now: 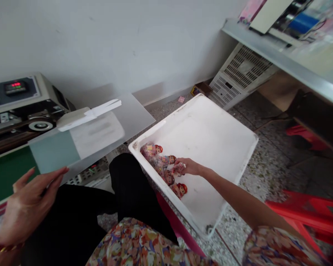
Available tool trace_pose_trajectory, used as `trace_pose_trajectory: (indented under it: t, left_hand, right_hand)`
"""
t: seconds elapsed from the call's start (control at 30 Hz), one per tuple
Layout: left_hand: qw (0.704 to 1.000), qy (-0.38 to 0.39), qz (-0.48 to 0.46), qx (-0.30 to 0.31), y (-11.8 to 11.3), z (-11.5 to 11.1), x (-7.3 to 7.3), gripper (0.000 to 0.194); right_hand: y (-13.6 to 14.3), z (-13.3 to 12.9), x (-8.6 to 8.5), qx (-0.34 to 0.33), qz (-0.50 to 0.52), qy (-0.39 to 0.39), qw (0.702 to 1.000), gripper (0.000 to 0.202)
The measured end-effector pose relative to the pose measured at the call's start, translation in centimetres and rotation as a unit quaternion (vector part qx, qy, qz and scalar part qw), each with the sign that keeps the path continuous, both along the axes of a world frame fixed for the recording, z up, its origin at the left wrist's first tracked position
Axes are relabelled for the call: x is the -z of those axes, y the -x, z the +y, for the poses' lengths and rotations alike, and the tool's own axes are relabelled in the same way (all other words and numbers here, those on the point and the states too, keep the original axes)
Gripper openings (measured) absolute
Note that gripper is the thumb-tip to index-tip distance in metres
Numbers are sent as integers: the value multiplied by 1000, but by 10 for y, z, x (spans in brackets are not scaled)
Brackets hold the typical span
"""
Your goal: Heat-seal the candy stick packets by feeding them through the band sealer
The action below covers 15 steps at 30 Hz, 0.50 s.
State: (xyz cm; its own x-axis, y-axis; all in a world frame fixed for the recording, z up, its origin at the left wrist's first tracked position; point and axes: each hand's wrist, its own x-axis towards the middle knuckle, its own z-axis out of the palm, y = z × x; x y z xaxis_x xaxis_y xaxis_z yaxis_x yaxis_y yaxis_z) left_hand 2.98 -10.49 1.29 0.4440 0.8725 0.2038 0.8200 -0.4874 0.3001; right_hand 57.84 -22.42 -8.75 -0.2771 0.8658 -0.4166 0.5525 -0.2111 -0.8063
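Observation:
My right hand [187, 166] reaches into a large white tray [211, 129], its fingers closed on a small doll in clear wrapping [178, 169]. Beside it, along the tray's near left side, lie several more wrapped dolls [151, 149], some with red hair or caps. Clear film covers them, so their outlines partly merge. My left hand [34, 201] hovers at the lower left, near the green belt [11, 175], with its fingers stretched out and nothing in them.
A machine with a red digital display [30, 96] stands at the left, with a grey metal plate [135, 114] extending from it. Right of the tray is a red stool [308, 214]. White crates [235, 74] are stacked under a table [280, 51] at the back right.

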Motion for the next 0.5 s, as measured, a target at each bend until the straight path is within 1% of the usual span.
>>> trace_pose_trajectory:
  t: [0.03,0.1,0.17,0.2,0.27,0.33,0.4,0.5]
  left_hand:
    - [1000,1,-18,-3,-5,1,-3,51]
    - [998,5,-55,-4,-15,4,-7,47]
    - [997,-14,-79,5,-27,8,-10,40]
    - [996,-27,-87,11,-33,10,-12,35]
    - [993,-58,-97,17,-50,16,-17,27]
    - [991,-88,-103,11,-69,23,-23,26]
    - [988,-113,-110,2,-89,31,-28,30]
    - [982,-149,-113,-15,-110,47,-29,39]
  right_hand:
    - [-2,4,-10,23,6,-3,1000,41]
    - [1,18,-37,72,41,-8,997,49]
    - [16,41,-69,113,94,-11,989,55]
    - [29,56,-85,125,117,-15,985,54]
    - [61,92,-113,116,137,-34,983,49]
    - [100,133,-134,87,136,-56,985,42]
    - [142,175,-146,55,121,-80,988,37]
    - [200,233,-155,23,40,-107,993,29]
